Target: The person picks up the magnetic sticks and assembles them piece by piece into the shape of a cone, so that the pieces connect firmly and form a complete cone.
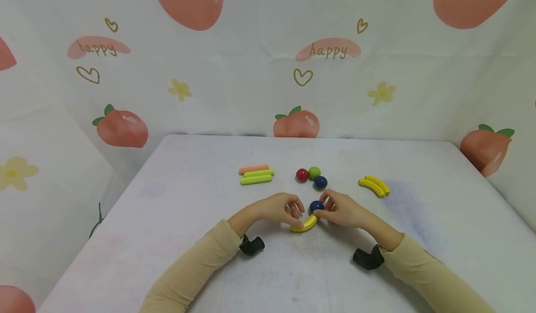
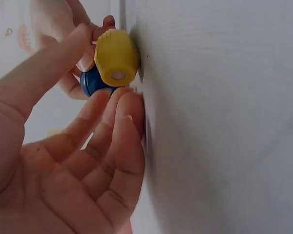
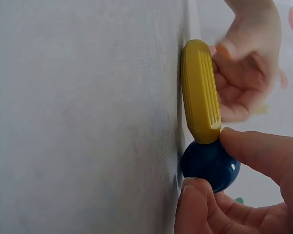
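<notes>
While its right end meets a blue ball (image 1: 317, 206), the yellow curved piece (image 1: 308, 223) lies on the table (image 1: 197, 183) between two hands. The right hand (image 1: 345, 209) pinches the ball with thumb and fingers. The left hand (image 1: 279, 207) has loosely bent fingers around the piece's other end; whether its thumb touches is hard to tell. The step in hand seems to be setting ball and piece end to end; the next move calls for a steady ball and a light release. Beyond sit a red ball (image 1: 302, 175), a green ball (image 1: 314, 172) and a second blue ball (image 1: 320, 182), with green sticks (image 1: 256, 179) and an orange stick (image 1: 253, 169) to the left, two more yellow pieces (image 1: 371, 187) rightward.
</notes>
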Demonstrator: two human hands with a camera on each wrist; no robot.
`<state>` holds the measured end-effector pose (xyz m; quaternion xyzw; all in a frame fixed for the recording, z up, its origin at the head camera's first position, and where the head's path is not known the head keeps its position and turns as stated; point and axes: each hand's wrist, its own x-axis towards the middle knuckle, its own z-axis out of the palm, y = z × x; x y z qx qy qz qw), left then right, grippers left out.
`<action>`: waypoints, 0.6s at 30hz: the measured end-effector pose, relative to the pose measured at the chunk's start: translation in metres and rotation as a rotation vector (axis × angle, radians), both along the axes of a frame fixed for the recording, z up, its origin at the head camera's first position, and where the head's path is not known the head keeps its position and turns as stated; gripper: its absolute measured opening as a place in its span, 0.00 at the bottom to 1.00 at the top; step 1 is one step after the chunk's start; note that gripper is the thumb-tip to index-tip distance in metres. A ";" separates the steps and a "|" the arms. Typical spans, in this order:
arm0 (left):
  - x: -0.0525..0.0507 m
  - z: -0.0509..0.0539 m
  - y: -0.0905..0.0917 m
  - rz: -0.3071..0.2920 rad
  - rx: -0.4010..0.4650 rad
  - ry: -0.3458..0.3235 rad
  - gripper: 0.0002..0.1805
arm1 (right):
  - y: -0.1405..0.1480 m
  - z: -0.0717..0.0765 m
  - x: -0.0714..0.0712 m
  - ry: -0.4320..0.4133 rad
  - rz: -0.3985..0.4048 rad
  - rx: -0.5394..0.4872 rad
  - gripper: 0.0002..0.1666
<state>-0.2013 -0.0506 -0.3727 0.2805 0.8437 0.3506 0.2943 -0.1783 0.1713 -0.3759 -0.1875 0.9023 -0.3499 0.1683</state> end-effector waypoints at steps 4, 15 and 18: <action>0.003 -0.001 -0.001 -0.070 -0.016 0.023 0.14 | 0.002 0.000 0.000 -0.003 -0.010 0.006 0.20; -0.004 -0.002 -0.012 -0.026 0.006 0.023 0.10 | 0.008 0.000 -0.001 0.021 0.035 0.019 0.20; -0.005 -0.004 -0.015 -0.028 0.025 0.018 0.11 | 0.009 -0.001 -0.002 0.031 0.079 -0.014 0.20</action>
